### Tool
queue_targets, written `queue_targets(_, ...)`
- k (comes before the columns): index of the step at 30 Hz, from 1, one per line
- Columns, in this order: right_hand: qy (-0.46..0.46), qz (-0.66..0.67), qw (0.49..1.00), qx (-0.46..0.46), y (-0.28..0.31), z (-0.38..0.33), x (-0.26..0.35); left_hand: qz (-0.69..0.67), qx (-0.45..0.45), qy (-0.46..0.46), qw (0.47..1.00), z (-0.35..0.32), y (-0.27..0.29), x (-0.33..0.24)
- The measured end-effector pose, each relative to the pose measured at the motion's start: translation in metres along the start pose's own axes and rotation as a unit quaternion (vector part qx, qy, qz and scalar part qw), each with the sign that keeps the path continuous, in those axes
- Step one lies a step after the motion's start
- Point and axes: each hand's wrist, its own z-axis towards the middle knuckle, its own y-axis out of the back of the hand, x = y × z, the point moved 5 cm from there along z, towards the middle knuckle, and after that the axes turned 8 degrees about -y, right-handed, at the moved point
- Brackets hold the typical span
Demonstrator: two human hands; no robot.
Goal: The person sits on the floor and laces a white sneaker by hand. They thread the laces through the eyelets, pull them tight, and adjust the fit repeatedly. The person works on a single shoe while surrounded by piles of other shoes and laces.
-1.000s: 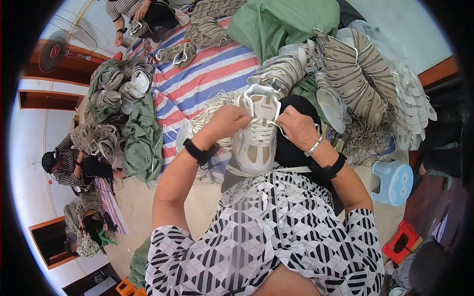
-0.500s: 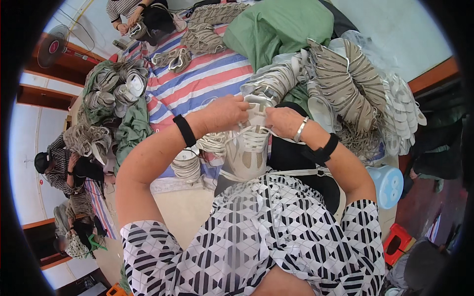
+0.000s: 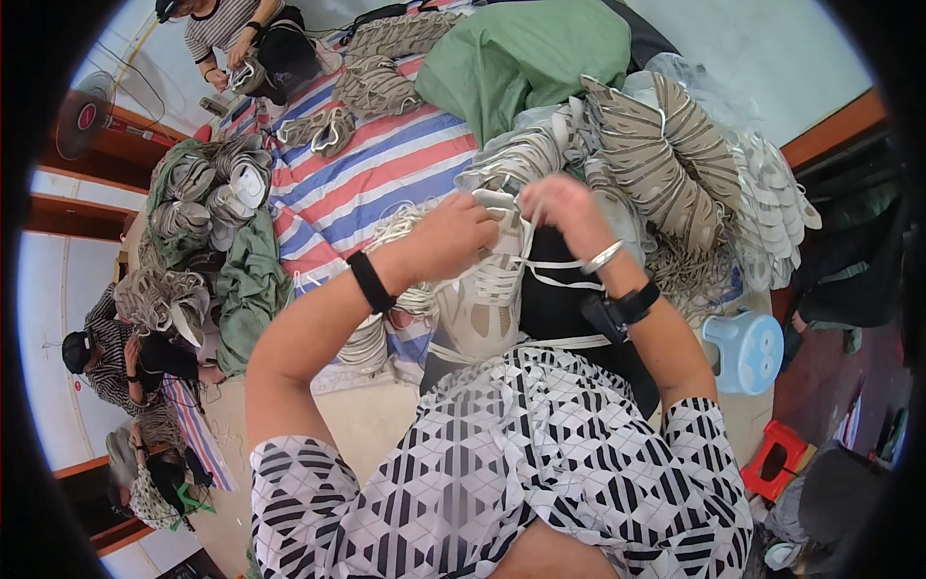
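A beige and white shoe upper with white laces criss-crossed over its front lies on my lap, toe toward me. My left hand is closed on its left side near the collar, the fingertips curled over the eyelet edge. On the other side my right hand is raised by the collar, a little blurred, pinching a white shoelace. A loose stretch of lace loops out from the upper beneath my right wrist. The inside of the upper is mostly hidden.
Stacked shoe uppers and a green cloth lie ahead on a striped sheet. More uppers are heaped left. A blue stool and a red stool stand right. Other people work at the far left.
My right hand has lifted away from the collar, drawing the lace out to the right. My left hand has moved slightly down along the upper. The view has shifted a little.
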Motion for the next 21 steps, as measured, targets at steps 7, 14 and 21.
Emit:
queue_targets(7,-0.005,-0.097,0.995,0.020,0.005,-0.012,0.031,-0.038,-0.047,0.083,0.995,0.002,-0.011,-0.007)
queue_targets(14,-0.031,-0.646,0.763,-0.020,-0.029,-0.024,-0.004,-0.050,0.169,0.186,0.967,0.027,-0.030,0.002)
queue_targets(21,-0.056,0.106,0.993,0.006,0.077,-0.025,0.047,-0.122,0.146,0.196,0.962,0.017,-0.030,0.004)
